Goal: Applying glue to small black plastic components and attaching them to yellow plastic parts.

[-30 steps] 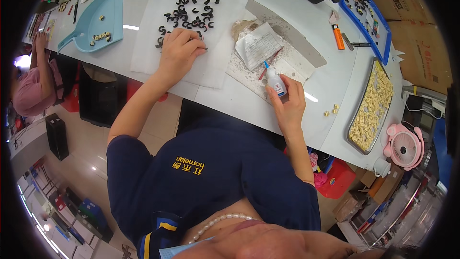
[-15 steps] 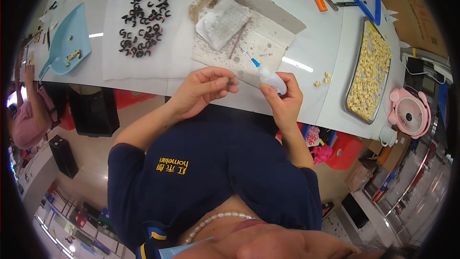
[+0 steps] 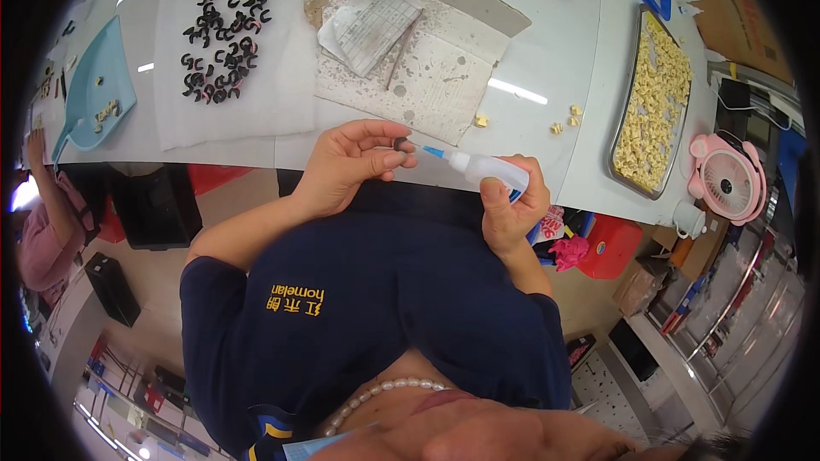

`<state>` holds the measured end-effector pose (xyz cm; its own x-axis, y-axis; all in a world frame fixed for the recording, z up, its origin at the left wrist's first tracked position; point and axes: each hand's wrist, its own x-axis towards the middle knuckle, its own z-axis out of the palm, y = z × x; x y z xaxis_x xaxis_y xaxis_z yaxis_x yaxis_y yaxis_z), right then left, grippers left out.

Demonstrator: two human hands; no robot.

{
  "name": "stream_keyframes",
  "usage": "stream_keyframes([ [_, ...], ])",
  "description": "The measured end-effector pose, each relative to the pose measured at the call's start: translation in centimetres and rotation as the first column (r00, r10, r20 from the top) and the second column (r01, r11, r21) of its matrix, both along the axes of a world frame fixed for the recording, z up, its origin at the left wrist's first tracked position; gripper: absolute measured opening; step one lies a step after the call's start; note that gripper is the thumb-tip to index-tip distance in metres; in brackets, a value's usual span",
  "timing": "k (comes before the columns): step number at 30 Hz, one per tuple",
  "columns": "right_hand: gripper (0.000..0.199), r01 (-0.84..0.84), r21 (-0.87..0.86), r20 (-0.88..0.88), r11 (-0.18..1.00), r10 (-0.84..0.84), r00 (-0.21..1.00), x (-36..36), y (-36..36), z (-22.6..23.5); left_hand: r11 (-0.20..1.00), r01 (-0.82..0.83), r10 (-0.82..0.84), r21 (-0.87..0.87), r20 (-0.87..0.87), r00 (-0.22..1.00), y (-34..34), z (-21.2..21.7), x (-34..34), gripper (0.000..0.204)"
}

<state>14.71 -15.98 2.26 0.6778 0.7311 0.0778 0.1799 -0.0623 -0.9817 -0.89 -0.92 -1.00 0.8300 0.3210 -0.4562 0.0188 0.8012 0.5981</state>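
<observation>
Between its thumb and fingers, my left hand [image 3: 354, 160] pinches a small dark curved piece [image 3: 401, 144]. My right hand [image 3: 515, 209] is wrapped round a white squeeze bottle [image 3: 491, 172], which lies almost level. Its blue needle tip [image 3: 433, 152] points left at the dark piece; whether the needle touches it is too small to tell. Past my left hand, many similar black curved pieces [image 3: 224, 30] lie spread on a white foam sheet [image 3: 286, 77].
Ahead lies a stained cardboard sheet [image 3: 444, 94] with a paper form [image 3: 376, 30]. At right stand a metal tray [image 3: 617, 158] of pale yellow pieces and a pink fan [image 3: 728, 186]. A light-blue dustpan [image 3: 107, 90] is at left, with a person [image 3: 51, 230] beyond.
The bottle has tipped from pointing up and away to nearly level, bringing its needle to the dark piece in my left hand. The whole view has shifted slightly.
</observation>
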Motion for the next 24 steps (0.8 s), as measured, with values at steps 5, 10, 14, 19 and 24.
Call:
stream_keyframes([
  [5, 0.021, -0.035, -0.037, 0.253, 0.999, 0.043, 0.966, -0.1, 0.3, 0.5, 0.996, 0.045, -0.044, 0.083, -0.014, 0.999, 0.3, 0.0, -0.4, 0.028],
  [10, 0.020, -0.039, -0.028, 0.288, 0.999, 0.045, 0.957, -0.6, 0.9, 0.7, 0.992, 0.020, -0.019, 0.127, -0.015, 1.000, 0.3, 0.3, -0.4, 0.027],
  [14, 0.020, -0.033, -0.028, 0.290, 0.999, 0.040, 0.956, -0.7, 1.1, 0.8, 0.995, 0.028, -0.027, 0.098, -0.012, 1.000, 0.4, 0.2, -0.4, 0.026],
  [19, 0.020, -0.049, -0.038, 0.318, 0.998, 0.058, 0.946, -0.8, 1.2, 1.0, 0.998, 0.039, -0.038, 0.059, -0.023, 0.999, 0.4, -0.1, -0.5, 0.026],
  [24, 0.019, -0.052, -0.025, 0.332, 0.998, 0.057, 0.942, -0.9, 1.3, 1.1, 0.996, 0.059, -0.056, 0.063, -0.044, 0.997, 0.3, 0.1, -0.4, 0.027],
])
